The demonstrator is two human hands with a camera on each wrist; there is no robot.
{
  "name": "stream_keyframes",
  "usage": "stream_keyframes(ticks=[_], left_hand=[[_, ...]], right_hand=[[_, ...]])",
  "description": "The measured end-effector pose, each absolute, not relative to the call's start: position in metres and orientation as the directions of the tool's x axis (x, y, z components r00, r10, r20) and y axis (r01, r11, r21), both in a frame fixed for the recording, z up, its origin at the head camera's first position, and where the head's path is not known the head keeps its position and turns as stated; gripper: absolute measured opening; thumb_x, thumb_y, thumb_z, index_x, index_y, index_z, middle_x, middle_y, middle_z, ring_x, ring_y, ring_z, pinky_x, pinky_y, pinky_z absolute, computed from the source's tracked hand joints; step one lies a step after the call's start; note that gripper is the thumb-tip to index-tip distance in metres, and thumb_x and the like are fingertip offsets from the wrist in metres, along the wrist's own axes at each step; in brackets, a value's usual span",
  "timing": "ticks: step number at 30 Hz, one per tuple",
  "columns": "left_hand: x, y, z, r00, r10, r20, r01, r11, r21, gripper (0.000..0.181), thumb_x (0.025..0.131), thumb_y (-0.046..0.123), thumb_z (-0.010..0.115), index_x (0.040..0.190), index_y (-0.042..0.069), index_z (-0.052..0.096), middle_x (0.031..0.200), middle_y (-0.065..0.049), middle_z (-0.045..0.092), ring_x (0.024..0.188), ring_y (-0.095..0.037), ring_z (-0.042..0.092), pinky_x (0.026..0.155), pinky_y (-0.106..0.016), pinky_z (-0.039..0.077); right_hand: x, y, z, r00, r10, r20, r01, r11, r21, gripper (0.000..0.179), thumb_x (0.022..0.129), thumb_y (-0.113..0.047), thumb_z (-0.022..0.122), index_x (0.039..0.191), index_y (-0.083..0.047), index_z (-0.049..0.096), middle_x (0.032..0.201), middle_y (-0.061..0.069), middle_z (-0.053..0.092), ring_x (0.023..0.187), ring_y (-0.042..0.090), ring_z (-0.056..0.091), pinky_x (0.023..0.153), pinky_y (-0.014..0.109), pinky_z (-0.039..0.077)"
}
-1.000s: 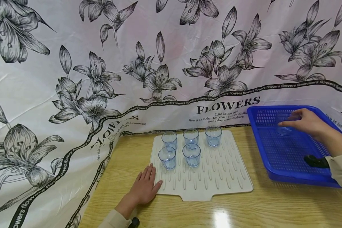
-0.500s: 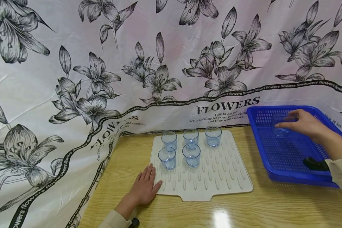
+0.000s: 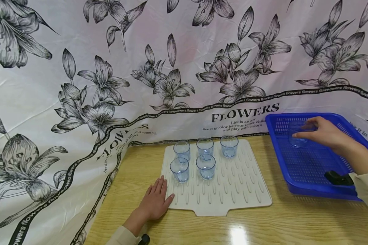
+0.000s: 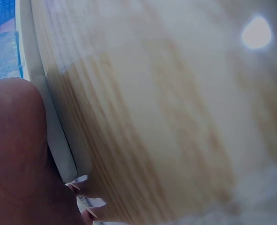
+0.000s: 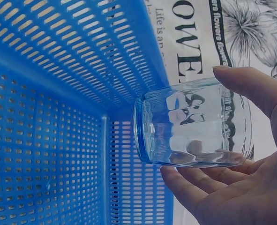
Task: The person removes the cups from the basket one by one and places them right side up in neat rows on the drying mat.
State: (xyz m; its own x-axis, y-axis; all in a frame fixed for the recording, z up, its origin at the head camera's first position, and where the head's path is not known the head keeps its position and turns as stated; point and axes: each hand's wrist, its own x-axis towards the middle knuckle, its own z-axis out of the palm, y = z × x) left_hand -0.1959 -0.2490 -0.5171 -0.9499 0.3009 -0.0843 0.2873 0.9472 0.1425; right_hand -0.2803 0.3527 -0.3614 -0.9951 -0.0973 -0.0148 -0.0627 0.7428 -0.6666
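Observation:
My right hand [image 3: 322,133] grips a clear bluish drinking glass [image 5: 194,124] between thumb and fingers. In the head view that glass hangs inside the left back part of the blue basket [image 3: 306,190], partly covered by the fingers. The right wrist view shows the thumb on one side of the glass and the fingertips on the other. My left hand [image 3: 154,200] lies flat, fingers straight, at the left edge of the white ridged drying mat [image 3: 239,190]. Several glasses like it stand upright on the mat, three in the back row, including a back right glass [image 3: 229,147].
A wooden table [image 3: 135,163] carries the mat and the basket, with a strip of bare wood between them. Behind and to the left hangs a white flower-printed cloth [image 3: 171,44]. A dark wrist strap piece [image 3: 338,178] overlaps the basket's near right part.
My right hand has shifted slightly left inside the basket, and the glass has moved left with it. The left hand and the glasses on the mat have stayed put.

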Motion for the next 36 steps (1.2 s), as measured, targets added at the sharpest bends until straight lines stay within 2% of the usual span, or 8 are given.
stream_keyframes(ticks=[22,36], left_hand=[[-0.197,-0.251,-0.521,-0.950,0.302,-0.079,0.289,0.947,0.141,0.080,0.108,0.059,0.029,0.163,0.001,0.021,0.171,-0.016,0.011,0.157,-0.036,0.013,0.122,-0.059,0.019],[-0.196,-0.251,-0.522,-0.950,0.306,-0.068,0.295,0.945,0.138,0.080,0.108,0.059,0.030,0.163,0.001,0.021,0.171,-0.016,0.012,0.156,-0.036,0.014,0.122,-0.059,0.019]], right_hand=[[-0.270,0.333,-0.354,-0.989,-0.147,-0.010,-0.101,0.724,-0.683,0.106,0.096,-0.042,0.072,0.152,0.022,0.009,0.146,0.046,0.033,0.132,0.065,0.030,0.100,0.078,0.030],[-0.265,0.322,-0.353,-0.989,-0.149,0.005,-0.113,0.724,-0.680,0.099,0.095,-0.041,0.074,0.149,0.021,0.019,0.145,0.044,0.035,0.130,0.062,0.037,0.100,0.076,0.034]])
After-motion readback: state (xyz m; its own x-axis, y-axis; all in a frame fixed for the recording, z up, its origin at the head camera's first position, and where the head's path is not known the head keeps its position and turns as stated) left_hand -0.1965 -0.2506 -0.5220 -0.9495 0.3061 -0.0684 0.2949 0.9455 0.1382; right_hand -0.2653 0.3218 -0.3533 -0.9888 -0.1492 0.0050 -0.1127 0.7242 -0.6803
